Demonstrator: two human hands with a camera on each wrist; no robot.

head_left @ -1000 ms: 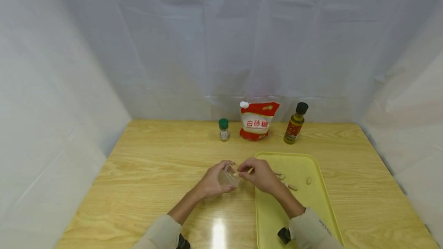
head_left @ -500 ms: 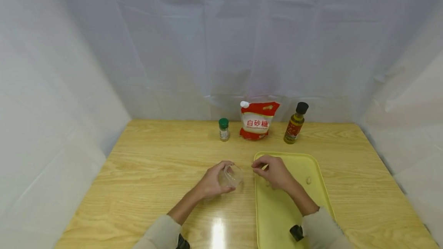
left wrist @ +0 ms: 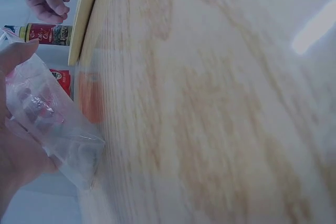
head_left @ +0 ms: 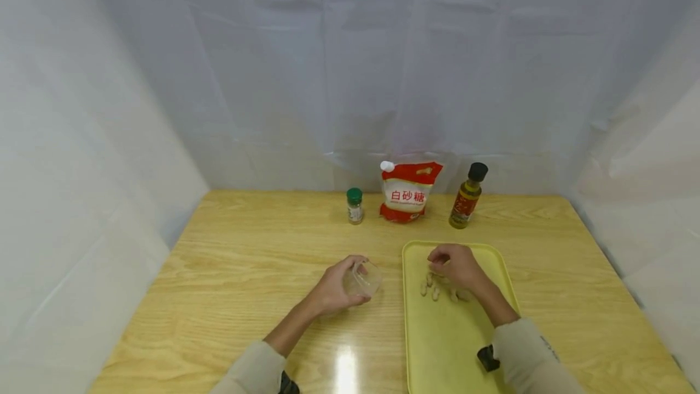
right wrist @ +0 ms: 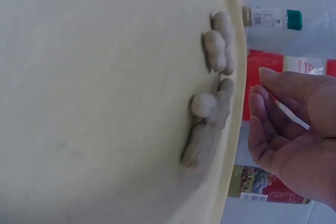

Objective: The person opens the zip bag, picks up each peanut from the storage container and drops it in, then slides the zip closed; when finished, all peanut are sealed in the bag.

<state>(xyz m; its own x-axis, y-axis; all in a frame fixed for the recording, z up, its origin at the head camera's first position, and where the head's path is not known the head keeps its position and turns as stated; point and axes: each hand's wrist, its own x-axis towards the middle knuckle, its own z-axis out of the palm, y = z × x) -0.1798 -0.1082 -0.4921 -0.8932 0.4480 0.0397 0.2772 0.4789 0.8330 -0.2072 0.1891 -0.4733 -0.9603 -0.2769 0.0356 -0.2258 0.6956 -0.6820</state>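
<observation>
My left hand [head_left: 332, 287] holds a clear plastic bag [left wrist: 50, 111] above the wooden table, its mouth spread between thumb and fingers. What lies inside the bag is hard to make out. Over the far part of the yellow tray [head_left: 445, 345], my right hand [head_left: 458, 267] hovers with loosely bent fingers and nothing between them. Several peanuts in their shells [right wrist: 214, 50] lie on the tray below that hand, apart from it; the hand hides some of them in the head view.
Along the table's back edge stand a small green-capped shaker [head_left: 355, 207], a red and white sugar pouch [head_left: 407, 193] and a dark-capped oil bottle [head_left: 465, 199]. White sheeting [head_left: 306, 78] hangs behind and at both sides.
My right hand has moved away from the bag's mouth, rightward over the tray; the pale piece it pinched there is no longer in its fingers. The left hand stays nearly still with the bag.
</observation>
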